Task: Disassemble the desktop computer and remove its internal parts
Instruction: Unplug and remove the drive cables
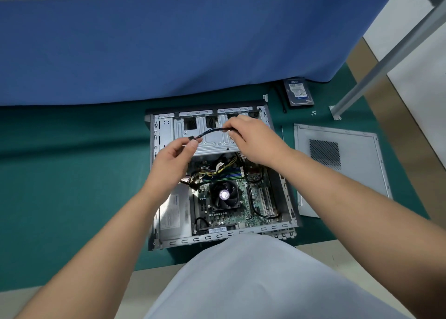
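Head view: green mat (72, 174) carries the opened desktop computer (217, 174) lying flat, motherboard (229, 198) exposed for access; its side panel (337, 169) and hard drive (299, 91) are set aside right. Above the drive cage, left hand (171, 164) and right hand (253, 140) each pinch an end of a black cable (210, 132), stretched between them, likely freed.

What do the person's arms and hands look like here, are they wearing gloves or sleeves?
No gloves: the left hand and the right hand are both bare. Both forearms are uncovered all the way to the bottom of the picture, so no sleeves show. No watch, rings or wristbands are visible. The only clothing in view is a pale blue-grey garment below the arms.
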A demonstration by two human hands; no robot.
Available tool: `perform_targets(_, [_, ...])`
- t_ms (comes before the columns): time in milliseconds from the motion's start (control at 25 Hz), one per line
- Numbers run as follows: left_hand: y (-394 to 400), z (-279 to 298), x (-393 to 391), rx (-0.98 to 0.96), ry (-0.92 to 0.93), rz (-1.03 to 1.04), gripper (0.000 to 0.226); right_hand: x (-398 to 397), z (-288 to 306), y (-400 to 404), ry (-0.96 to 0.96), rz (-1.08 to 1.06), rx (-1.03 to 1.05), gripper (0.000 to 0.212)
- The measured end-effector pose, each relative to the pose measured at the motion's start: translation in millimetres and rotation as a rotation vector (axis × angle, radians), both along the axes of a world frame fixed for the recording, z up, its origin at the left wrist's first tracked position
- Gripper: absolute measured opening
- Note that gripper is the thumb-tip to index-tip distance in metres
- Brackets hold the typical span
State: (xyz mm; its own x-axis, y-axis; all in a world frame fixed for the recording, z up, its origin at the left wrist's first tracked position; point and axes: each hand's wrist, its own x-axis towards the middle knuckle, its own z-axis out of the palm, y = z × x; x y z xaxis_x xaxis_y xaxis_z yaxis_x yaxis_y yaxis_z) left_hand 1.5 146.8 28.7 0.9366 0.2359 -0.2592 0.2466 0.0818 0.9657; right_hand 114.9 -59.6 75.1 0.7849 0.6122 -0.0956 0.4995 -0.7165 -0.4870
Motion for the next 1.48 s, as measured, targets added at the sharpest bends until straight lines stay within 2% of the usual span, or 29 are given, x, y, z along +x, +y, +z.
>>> perform_targets(120, [18, 4, 8, -0.049, -0.008, 0.161, 0.023, 6, -5, -4, -0.148, -0.003, -0.113, 0.042])
perform_targets(200, [33, 5, 12, -0.053, 0.002, 0.265, 0.017, 5, -12, -9, -0.102, -0.054, -0.071, 0.058])
perform_targets(280, [46, 3, 14, -0.041, -0.004, 0.341, 0.022, 1, -23, -18, -0.002, -0.092, -0.017, 0.07])
perform_targets(400, [67, -1, 22, -0.132, -0.037, 0.495, 0.03, -5, -43, -35, 0.029, -0.105, -0.076, 0.069])
perform_targets(520, [89, -13, 27, -0.226, -0.03, 0.651, 0.023, -7, -60, -54, -0.002, -0.126, -0.17, 0.063])
perform_targets(680, [112, -43, 32, -0.379, 0.218, 0.818, 0.025, -10, -77, -77, -0.093, -0.079, -0.258, 0.062])
perform_targets(760, [117, -54, 33, -0.448, 0.363, 0.79, 0.019, -14, -85, -80, -0.103, -0.05, -0.258, 0.066])
perform_targets(800, [120, -58, 32, -0.42, 0.439, 0.741, 0.019, -16, -87, -80, -0.107, -0.048, -0.259, 0.068])
perform_targets(920, [126, -57, 22, -0.121, 0.654, 0.518, 0.035, -20, -93, -78, -0.121, -0.049, -0.287, 0.074])
perform_targets(1000, [121, -51, 13, 0.183, 0.724, 0.451, 0.051, -20, -94, -78, -0.123, -0.046, -0.307, 0.077])
perform_targets(1040, [115, -47, 8, 0.388, 0.687, 0.467, 0.052, -20, -94, -79, -0.12, -0.04, -0.315, 0.078])
perform_targets(1080, [106, -43, 3, 0.593, 0.559, 0.485, 0.046, -20, -95, -79, -0.121, -0.035, -0.321, 0.079])
perform_targets(1120, [94, -39, -1, 0.752, 0.352, 0.463, 0.037, -20, -95, -79, -0.125, -0.03, -0.327, 0.079])
perform_targets(1200, [62, -32, -11, 0.952, -0.03, 0.208, 0.017, -22, -94, -80, -0.151, -0.024, -0.343, 0.078])
perform_targets(1240, [47, -33, -16, 1.029, -0.122, 0.029, 0.013, -25, -93, -79, -0.199, -0.023, -0.338, 0.073])
perform_targets(1320, [22, -42, -24, 1.153, -0.135, -0.23, 0.023, -37, -91, -74, -0.314, 0.005, -0.296, 0.051])
perform_targets(1360, [15, -47, -27, 1.197, -0.087, -0.285, 0.031, -43, -91, -67, -0.312, 0.057, -0.269, 0.04])
perform_targets(1400, [9, -52, -30, 1.239, -0.024, -0.306, 0.038, -48, -91, -59, -0.229, 0.118, -0.249, 0.036])
perform_targets(1480, [3, -58, -31, 1.331, 0.065, -0.314, 0.044, -51, -94, -36, 0.057, 0.199, -0.285, 0.052])
